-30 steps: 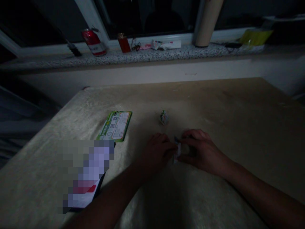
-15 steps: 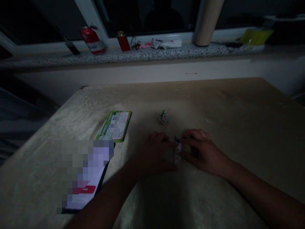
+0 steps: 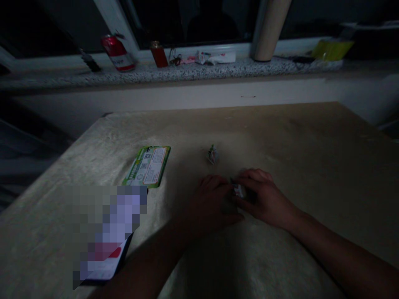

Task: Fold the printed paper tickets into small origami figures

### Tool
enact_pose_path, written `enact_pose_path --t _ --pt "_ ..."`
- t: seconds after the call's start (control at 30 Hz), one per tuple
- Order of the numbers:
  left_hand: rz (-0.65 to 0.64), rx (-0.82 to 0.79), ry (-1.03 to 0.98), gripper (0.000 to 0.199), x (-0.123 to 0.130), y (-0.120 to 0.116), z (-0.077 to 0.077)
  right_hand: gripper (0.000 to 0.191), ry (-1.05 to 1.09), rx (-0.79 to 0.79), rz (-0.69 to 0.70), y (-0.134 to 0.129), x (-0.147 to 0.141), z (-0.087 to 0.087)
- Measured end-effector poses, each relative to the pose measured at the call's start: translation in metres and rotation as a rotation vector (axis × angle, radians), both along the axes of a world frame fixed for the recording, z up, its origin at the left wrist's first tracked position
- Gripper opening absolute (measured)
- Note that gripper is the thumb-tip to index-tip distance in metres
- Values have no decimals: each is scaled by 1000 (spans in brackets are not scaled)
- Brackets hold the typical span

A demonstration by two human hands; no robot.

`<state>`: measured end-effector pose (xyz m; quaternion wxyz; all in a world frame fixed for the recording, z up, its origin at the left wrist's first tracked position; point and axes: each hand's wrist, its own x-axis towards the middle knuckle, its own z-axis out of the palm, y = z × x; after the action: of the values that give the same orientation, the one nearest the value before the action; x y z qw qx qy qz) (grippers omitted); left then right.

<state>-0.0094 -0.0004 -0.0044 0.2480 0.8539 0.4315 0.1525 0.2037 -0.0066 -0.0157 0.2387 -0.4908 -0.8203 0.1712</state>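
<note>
A small whitish printed piece, like a bit of wrapper [image 3: 238, 191], lies between my two hands just above the table. My right hand [image 3: 260, 195] pinches its right side with thumb and fingers. My left hand [image 3: 213, 201] meets it from the left, index finger at its edge, thumb stretched out below it. The other left fingertips are curled and dim in shadow. Beyond the hands stands a small crumpled, multicoloured wrapper-like thing [image 3: 213, 154], touched by neither hand.
Left on the table [image 3: 280, 137] lie a green printed card or packet [image 3: 149, 166] and a partly blurred phone [image 3: 116, 245], close to my left forearm. On the granite sill [image 3: 187, 74] stand a red can [image 3: 116, 54], a small red bottle [image 3: 159, 56] and a thick tube [image 3: 269, 33].
The printed piece has gone from standing lengthwise to a shorter, more folded-looking shape, shifted slightly right. My left thumb has moved right beneath it. The view has shifted slightly.
</note>
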Motion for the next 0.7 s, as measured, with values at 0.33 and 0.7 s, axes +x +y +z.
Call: enact_pose_path --t 0.33,0.7 --pt "-16 11 -16 68 0 -2 -5 21 65 -83 15 -1 -1 11" --pt "26 -14 -98 27 0 -2 -1 12 208 -51 -131 -4 14 11"
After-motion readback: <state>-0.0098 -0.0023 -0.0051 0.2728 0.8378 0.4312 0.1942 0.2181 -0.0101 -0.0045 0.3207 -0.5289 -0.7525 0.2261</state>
